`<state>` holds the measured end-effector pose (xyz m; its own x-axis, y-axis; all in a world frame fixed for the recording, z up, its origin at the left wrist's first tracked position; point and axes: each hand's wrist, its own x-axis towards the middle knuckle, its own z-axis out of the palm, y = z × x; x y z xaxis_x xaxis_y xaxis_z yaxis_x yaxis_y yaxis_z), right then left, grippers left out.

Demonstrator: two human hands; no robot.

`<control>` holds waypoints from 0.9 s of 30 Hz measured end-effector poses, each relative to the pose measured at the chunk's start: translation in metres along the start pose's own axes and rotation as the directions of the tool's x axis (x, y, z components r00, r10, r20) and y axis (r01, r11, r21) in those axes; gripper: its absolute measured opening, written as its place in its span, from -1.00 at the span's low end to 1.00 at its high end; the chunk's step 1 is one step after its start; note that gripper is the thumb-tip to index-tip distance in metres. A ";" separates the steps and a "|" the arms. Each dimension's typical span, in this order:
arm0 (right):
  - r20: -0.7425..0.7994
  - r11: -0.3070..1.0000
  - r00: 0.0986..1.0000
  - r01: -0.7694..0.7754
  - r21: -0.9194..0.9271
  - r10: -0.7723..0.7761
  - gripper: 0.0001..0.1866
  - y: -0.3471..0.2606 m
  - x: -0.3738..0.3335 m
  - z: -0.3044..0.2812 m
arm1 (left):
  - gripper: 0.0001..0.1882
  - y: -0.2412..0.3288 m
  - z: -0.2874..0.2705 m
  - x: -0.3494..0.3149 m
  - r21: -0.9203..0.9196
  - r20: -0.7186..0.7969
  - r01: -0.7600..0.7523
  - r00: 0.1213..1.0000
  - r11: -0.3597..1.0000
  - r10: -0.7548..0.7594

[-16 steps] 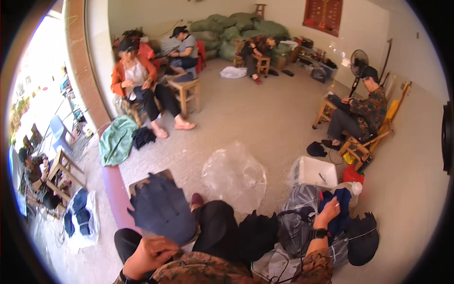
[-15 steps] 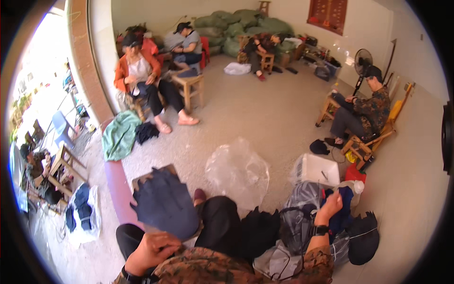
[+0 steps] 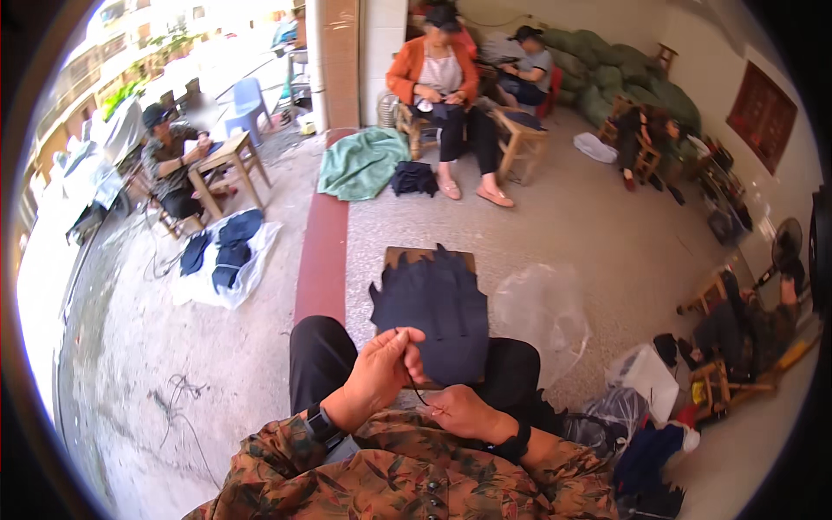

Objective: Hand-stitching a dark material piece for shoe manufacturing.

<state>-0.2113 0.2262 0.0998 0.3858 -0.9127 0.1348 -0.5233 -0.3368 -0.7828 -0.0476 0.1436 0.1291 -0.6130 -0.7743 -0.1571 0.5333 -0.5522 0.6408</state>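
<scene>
Close in front of my body, my left hand [image 3: 381,371] is closed in a pinch with its fingertips pressed together. A thin dark cord [image 3: 416,392] runs down from it to my right hand [image 3: 464,412], which is lower, to the right, and closed on the other end. Just beyond both hands, dark navy fabric pieces [image 3: 433,312] with a jagged far edge lie flat on a small wooden stool [image 3: 468,258] between my knees. How many pieces are layered there I cannot tell.
Clear plastic sheeting [image 3: 542,316] lies on the floor right of the stool. Bags and dark cloth [image 3: 646,455] crowd my right side, near a white box [image 3: 646,377]. Dark bundles rest on white plastic [image 3: 234,290] at left. Several people sit working around; a green cloth [image 3: 364,165] lies ahead.
My view has swung left. My right hand has come from the bags at my right to the front of my body, and a thin cord now spans my hands.
</scene>
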 end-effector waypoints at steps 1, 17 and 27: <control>0.053 1.000 0.999 -0.001 0.000 0.001 -0.75 0.005 0.001 0.003 | -0.75 0.007 -0.001 -0.002 -0.070 -0.096 0.009 0.995 0.998 -0.016; -0.019 0.826 0.958 -0.238 0.510 0.287 -0.76 -0.017 0.045 -0.083 | -0.71 0.033 -0.013 -0.002 0.635 0.157 -0.158 0.985 0.757 0.073; -0.006 0.552 0.925 -0.221 0.804 0.380 -0.72 0.024 0.005 -0.054 | -0.85 -0.003 -0.005 -0.005 0.772 0.152 -0.079 0.986 0.631 -0.062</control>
<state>-0.2633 0.2014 0.1150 0.1534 -0.9737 -0.1687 0.2365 0.2019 -0.9504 -0.0426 0.1475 0.1241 -0.7262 -0.6828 -0.0807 -0.0648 -0.0489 0.9967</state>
